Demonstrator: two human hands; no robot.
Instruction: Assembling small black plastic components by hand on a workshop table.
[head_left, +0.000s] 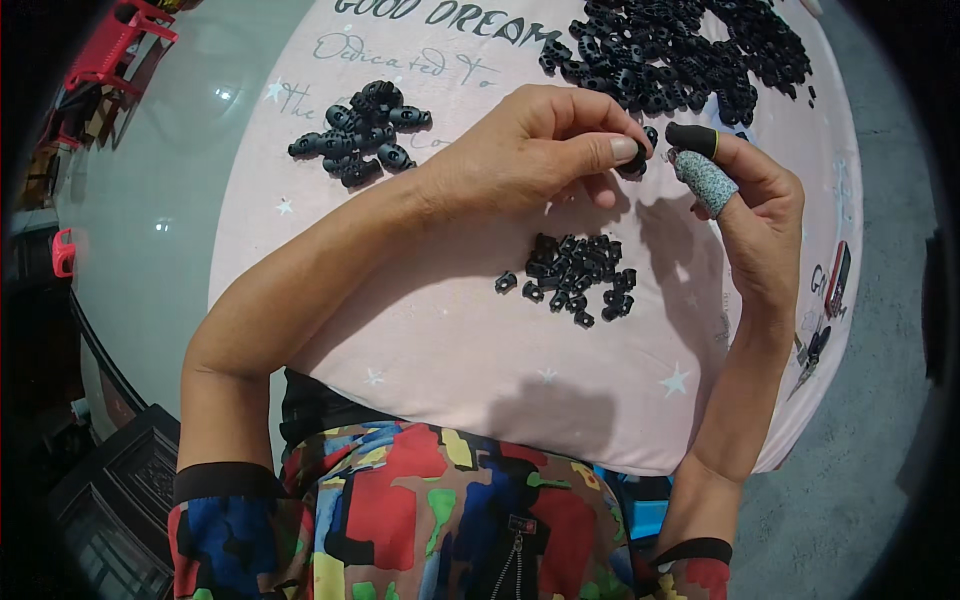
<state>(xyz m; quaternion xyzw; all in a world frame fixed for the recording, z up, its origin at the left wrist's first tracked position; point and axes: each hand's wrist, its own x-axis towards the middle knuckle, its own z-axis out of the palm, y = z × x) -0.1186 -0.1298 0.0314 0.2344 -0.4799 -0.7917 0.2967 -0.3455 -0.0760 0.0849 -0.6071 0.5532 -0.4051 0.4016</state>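
My left hand (565, 145) pinches a small rounded black plastic piece (632, 160), seemingly part of a cord lock, between thumb and fingertips. Just to its right is my right hand (745, 185), with a black cover on the index finger and a grey speckled wrap on the thumb. Those two fingertips are close together, and whatever they hold is too small to make out. Below the hands lies a cluster of small black plastic pieces (575, 268). Beside my left forearm sits a group of larger black cord locks (360, 135).
A big heap of black plastic parts (670, 50) covers the far right of the pink tablecloth (430, 330). Along the right edge lie a red and black object (838, 280) and some keys (812, 350). Red plastic stools (110, 50) stand on the floor at far left.
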